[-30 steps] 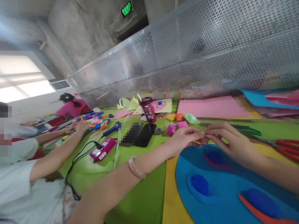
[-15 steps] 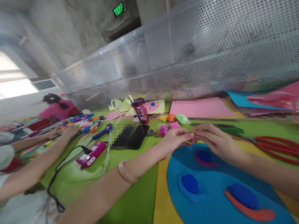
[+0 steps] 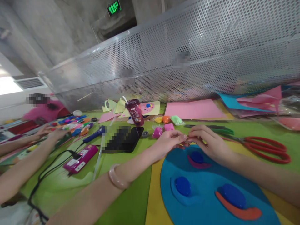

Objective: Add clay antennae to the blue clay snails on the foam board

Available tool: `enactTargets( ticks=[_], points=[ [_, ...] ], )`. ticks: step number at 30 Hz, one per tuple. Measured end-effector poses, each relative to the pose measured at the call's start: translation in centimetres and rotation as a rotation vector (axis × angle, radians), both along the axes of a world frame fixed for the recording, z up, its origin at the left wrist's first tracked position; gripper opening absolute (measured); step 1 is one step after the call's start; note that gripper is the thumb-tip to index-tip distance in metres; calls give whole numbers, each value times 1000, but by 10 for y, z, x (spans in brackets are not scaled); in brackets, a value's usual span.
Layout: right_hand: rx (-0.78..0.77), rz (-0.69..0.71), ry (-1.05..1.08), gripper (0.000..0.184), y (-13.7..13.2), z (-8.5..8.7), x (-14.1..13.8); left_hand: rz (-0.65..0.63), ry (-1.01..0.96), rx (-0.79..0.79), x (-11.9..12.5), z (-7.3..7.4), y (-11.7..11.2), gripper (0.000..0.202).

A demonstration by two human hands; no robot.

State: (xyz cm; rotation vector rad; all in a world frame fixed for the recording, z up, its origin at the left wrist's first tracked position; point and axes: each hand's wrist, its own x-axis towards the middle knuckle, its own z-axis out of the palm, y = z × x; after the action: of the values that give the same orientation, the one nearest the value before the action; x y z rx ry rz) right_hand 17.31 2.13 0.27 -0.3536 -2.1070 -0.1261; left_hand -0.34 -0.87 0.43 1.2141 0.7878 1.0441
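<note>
My left hand (image 3: pixel 172 141), with a pale bangle (image 3: pixel 116 177) on its wrist, meets my right hand (image 3: pixel 208 141) fingertip to fingertip above the top of a blue paper shape (image 3: pixel 206 187). Both hands are closed in a pinch; whatever lies between the fingers is too small to make out. On the blue shape sit dark blue clay discs (image 3: pixel 183 186), edged by a purple strip (image 3: pixel 199 163), a light blue strip (image 3: pixel 174 190) and an orange strip (image 3: pixel 239 207). Yellow paper (image 3: pixel 153 193) lies beneath.
Red-handled scissors (image 3: pixel 267 148) and green-handled scissors (image 3: pixel 225 129) lie to the right. Clay packets (image 3: pixel 177 120), a cup (image 3: pixel 135 112) and pink paper (image 3: pixel 194 109) are behind. Leftward are a phone (image 3: pixel 124 139), a glue gun (image 3: pixel 93 134), a power strip (image 3: pixel 81 158) and another person's arms (image 3: pixel 39 159).
The view has turned slightly right, so everything sits further left in the picture. My hands stay together at the fingertips over the blue shape.
</note>
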Motion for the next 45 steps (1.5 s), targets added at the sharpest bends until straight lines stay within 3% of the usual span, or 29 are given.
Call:
enactTargets(
  ticks=[14,23,30,34,38,45],
  points=[
    [-87,27,-14,15,3,-4,0,42,-2,-26,1,1,-1,35],
    [-80,61,1,7,1,-1,0,105,-6,-26,2,1,-1,31],
    [-93,66,-17,18,2,-4,-1,116,3,-19,1,-1,0,29],
    [-117,67,2,10,1,-5,-1,109,10,-16,0,-2,0,29],
    [-157,57,17,4,2,-6,0,113,11,-12,0,-3,0,29],
    [-308,55,32,14,1,-7,-2,133,21,-38,1,-2,-1,34]
  ],
)
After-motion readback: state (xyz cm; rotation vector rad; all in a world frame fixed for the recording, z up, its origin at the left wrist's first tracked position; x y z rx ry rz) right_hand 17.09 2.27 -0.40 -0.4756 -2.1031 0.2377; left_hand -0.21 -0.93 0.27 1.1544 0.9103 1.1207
